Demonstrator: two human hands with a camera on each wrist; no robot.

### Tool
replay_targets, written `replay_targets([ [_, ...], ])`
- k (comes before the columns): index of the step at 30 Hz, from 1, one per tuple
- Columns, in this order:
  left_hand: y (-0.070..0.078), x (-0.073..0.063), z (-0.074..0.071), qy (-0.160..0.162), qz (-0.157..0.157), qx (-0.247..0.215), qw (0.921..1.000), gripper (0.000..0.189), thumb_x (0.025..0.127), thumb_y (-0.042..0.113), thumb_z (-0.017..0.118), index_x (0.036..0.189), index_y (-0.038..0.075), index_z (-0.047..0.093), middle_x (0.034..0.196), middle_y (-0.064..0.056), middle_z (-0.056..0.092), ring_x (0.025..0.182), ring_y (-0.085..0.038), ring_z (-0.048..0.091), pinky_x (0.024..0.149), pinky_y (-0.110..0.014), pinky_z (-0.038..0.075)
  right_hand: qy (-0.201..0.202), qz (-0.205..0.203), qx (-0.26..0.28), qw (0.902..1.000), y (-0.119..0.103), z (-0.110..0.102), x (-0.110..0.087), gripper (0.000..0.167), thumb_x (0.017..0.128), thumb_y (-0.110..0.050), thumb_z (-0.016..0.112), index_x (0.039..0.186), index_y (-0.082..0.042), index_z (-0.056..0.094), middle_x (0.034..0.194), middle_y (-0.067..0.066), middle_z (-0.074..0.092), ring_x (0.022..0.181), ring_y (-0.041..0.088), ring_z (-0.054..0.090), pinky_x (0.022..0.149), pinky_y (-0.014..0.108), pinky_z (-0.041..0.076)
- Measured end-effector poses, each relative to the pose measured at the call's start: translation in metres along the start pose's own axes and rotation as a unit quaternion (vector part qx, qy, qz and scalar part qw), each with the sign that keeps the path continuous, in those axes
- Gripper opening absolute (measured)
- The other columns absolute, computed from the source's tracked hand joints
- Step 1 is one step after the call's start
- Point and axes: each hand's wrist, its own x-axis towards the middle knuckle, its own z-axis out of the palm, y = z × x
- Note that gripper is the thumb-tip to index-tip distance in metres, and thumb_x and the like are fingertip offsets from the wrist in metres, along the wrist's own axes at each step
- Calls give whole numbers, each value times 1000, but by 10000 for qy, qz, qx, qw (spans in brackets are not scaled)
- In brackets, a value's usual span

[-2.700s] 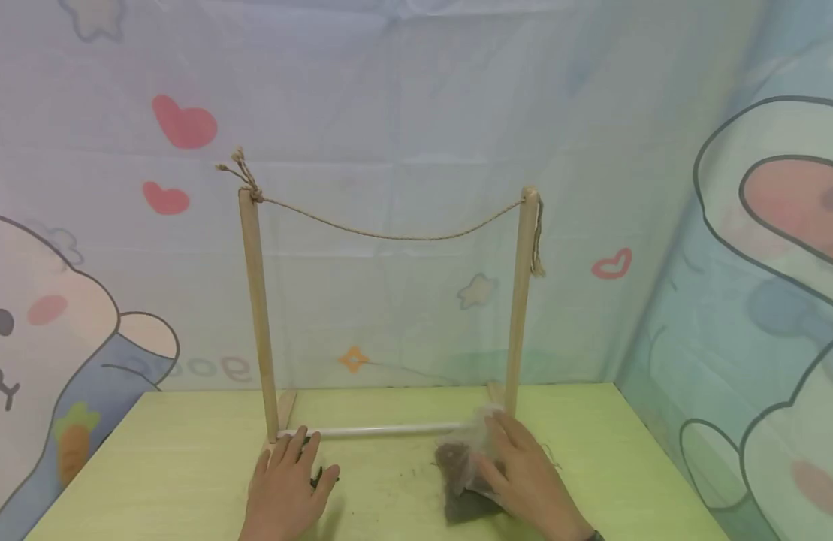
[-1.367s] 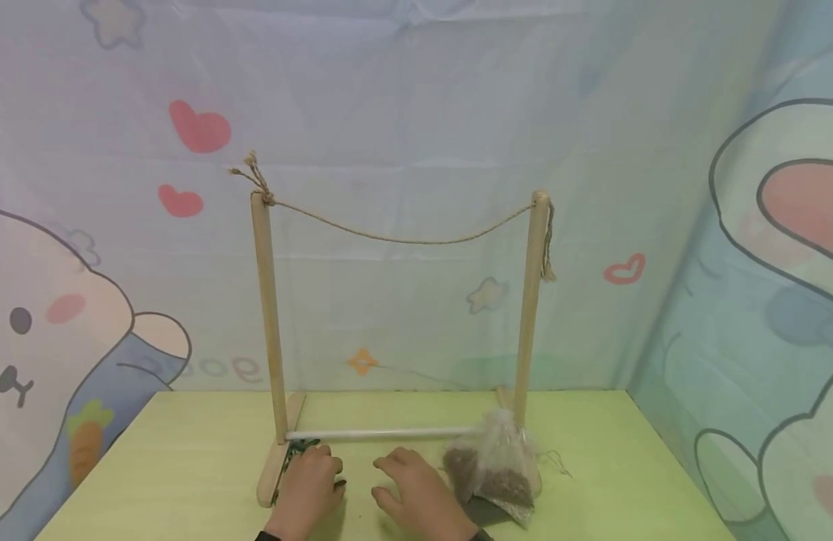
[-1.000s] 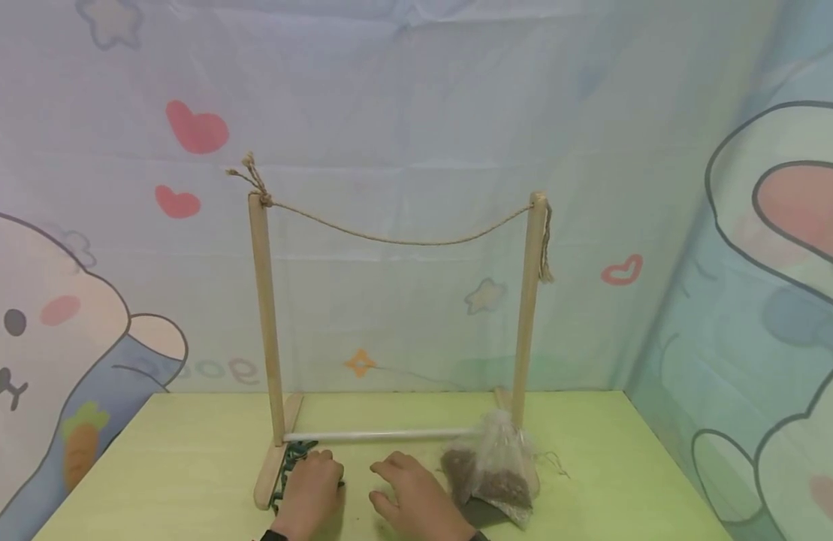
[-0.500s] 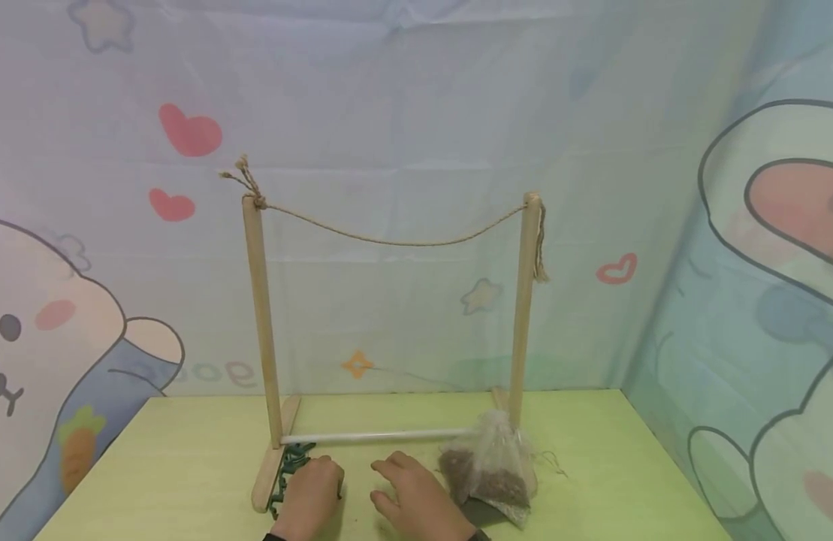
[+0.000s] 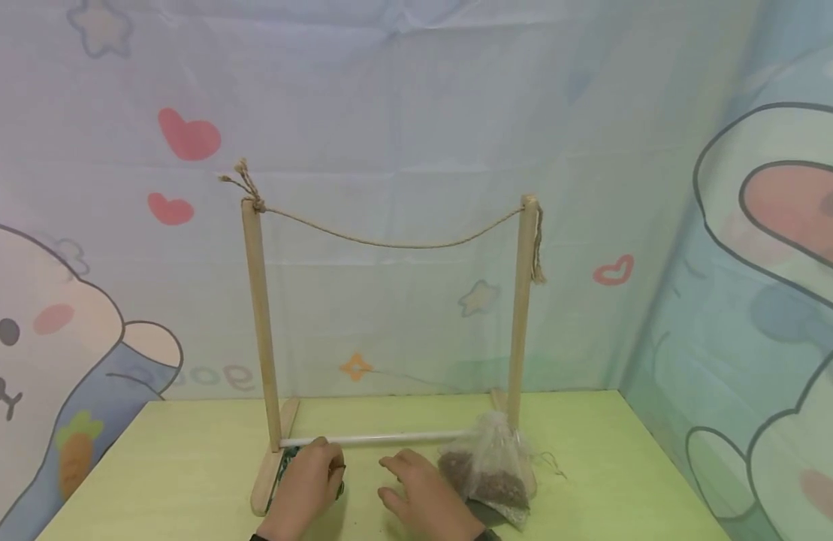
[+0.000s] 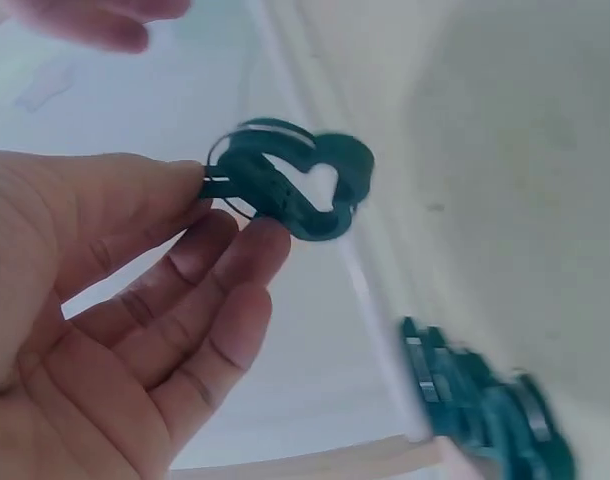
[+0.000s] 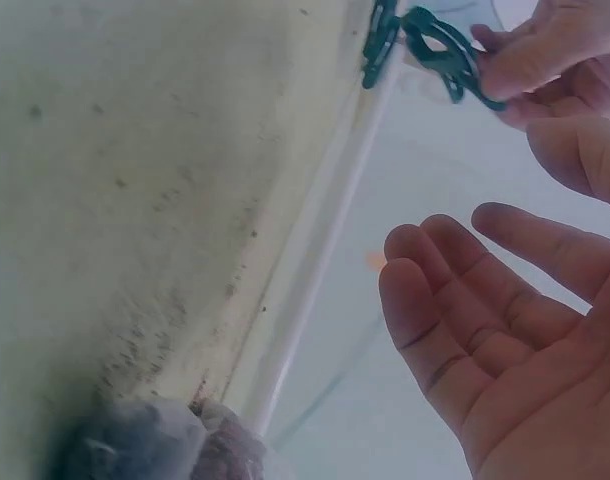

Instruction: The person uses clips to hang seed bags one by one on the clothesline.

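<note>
On the printed backdrop (image 5: 389, 143), low on the L side and just above the rear edge of the table (image 5: 186, 458), there is a short row of pale letters (image 5: 203, 376). One resembles an "o" (the letters seem mirrored, but I am not sure), and the others are too faint, so full word = unreadable. In both wrist pics, no text is readable.

Smooth green plastic, that clip (image 6: 275, 190)!
Plain matt wood on the post (image 5: 261, 323), rough, fibrous rope (image 5: 402, 246), smooth white rod (image 5: 402, 436).
</note>
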Motion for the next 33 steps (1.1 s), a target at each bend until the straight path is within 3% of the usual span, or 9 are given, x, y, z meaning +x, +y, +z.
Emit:
replay_targets([
  [7, 20, 6, -14, 270, 92, -793, 9964, 20, 87, -4, 76, 80, 12, 68, 81, 4, 59, 70, -7, 61, 62, -21, 51, 55, -13, 797, 9968, 5, -7, 0, 39, 103, -24, 68, 134, -2, 64, 123, 14, 66, 98, 22, 67, 76, 25, 55],
  [14, 29, 4, -10, 333, 230, -1804, 9828, 16, 89, -7, 73, 86, 9, 72, 88, 2, 62, 76, -10, 68, 66, -21, 57, -6, 128, 1733, 9848, 8, -6, -1, 56, 104, -31, 64, 147, 2, 52, 131, 23, 63, 101, 26, 70, 75, 25, 56],
  [22, 26, 2, -3, 176, 289, -1853, 9821, 14, 90, -5, 75, 88, 9, 73, 90, 2, 65, 79, -12, 71, 69, -22, 58, -62, 136, 2045, 9788, 13, -1, -1, 54, 105, -29, 64, 145, 6, 53, 128, 23, 65, 93, 19, 71, 71, 23, 55],
  [33, 28, 3, 1, 73, 506, -2340, 9709, 15, 90, -5, 75, 87, 9, 75, 90, 0, 67, 78, -13, 71, 70, -22, 59, 30, 176, 2015, 9793, 14, 0, 0, 32, 103, -23, 67, 131, -8, 67, 121, 14, 70, 87, 14, 70, 67, 23, 54],
])
